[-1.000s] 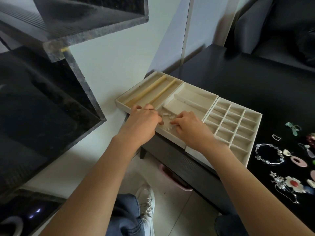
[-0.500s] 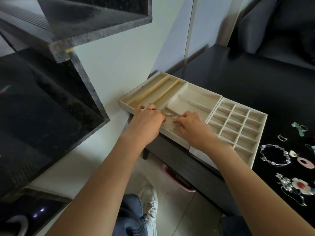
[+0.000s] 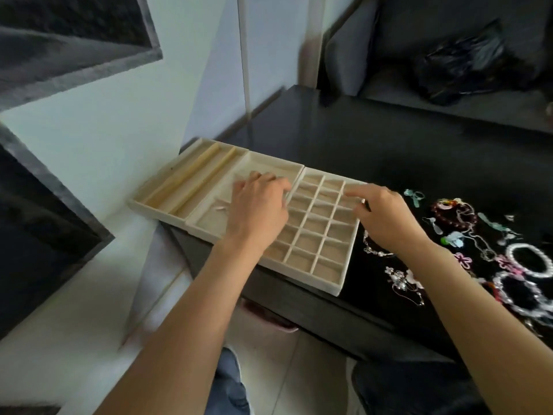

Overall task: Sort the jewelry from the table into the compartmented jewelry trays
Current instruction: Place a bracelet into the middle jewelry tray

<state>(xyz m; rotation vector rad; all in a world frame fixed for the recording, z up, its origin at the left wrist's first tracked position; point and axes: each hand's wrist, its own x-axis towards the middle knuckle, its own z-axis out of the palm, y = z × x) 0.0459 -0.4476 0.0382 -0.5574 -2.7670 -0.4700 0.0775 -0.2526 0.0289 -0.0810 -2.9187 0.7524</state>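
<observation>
Three beige jewelry trays stand side by side at the black table's [image 3: 359,139] left end: a long-slot tray [image 3: 149,205], a middle tray [image 3: 206,221] and a grid tray [image 3: 338,290]. A small silvery piece [image 3: 220,208] lies in the middle tray. My left hand [image 3: 257,208] hovers over the border between the middle tray and the grid tray, fingers relaxed and holding nothing. Over the grid tray's right edge, my right hand [image 3: 386,218] points its fingers left, with nothing seen in it. To the right lie loose jewelry: a silver chain bracelet [image 3: 374,250], a dark red bead bracelet [image 3: 452,214] and a white bead bracelet [image 3: 529,260].
More pieces are scattered on the table's right part, among them a teal bow [image 3: 414,196], a pink flower [image 3: 463,260] and a flower brooch [image 3: 401,280]. Dark stone shelves [image 3: 59,40] jut out at left. A black bag [image 3: 466,64] lies on the sofa behind. The frame is blurred.
The view has swung to the right. Both hands left the middle tray's front compartment and moved right, my right hand reaching the grid tray's far edge. The small silvery piece stays in the middle tray.
</observation>
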